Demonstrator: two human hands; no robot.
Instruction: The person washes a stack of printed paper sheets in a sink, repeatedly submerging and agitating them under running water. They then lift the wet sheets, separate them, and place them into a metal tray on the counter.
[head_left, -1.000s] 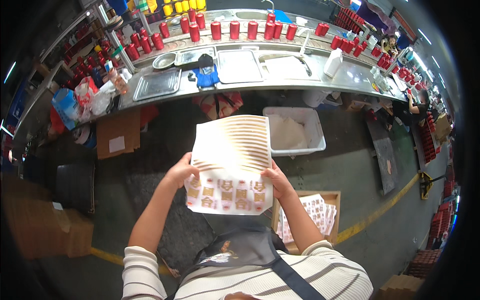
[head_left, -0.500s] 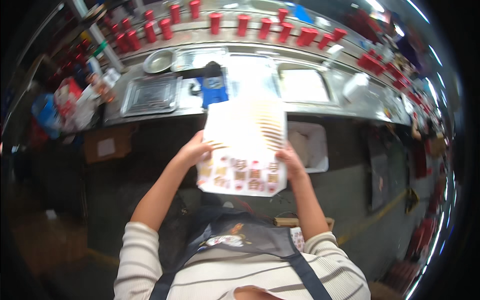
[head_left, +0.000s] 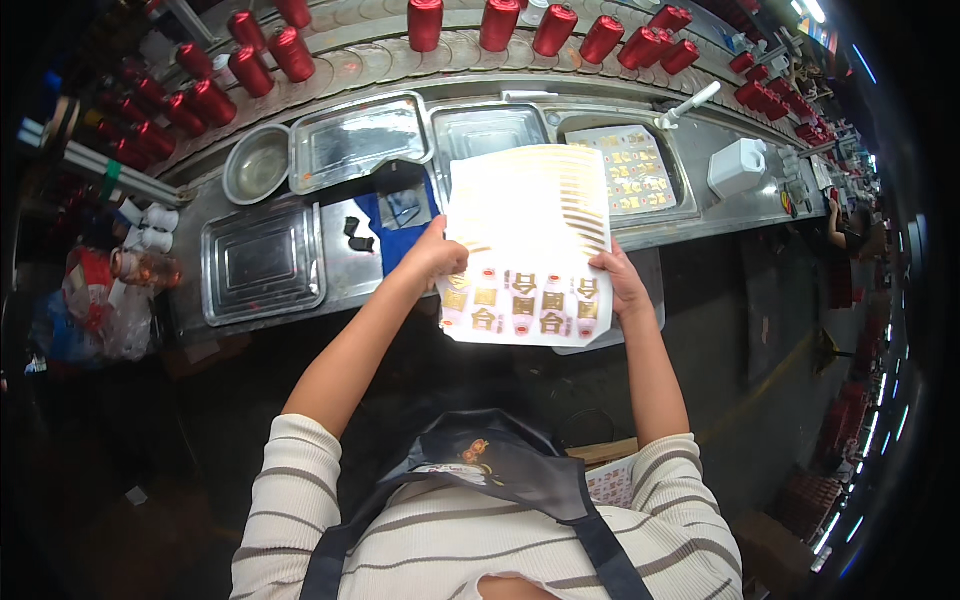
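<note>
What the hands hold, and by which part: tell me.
A sheet: its left edge in the left hand, its right edge in the right hand.

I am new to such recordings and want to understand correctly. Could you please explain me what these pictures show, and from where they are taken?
There is no robot here: a person wears a wide fisheye camera on the head. It looks down, so straight edges appear bent. The bare left hand and right hand hold a white printed sheet, one at each side; part of it is washed out by light. I cannot tell whether it is one sheet or several. Beyond it, a steel counter carries metal trays, a round bowl, a blue cloth and a white jug. Red cans stand behind these.
</note>
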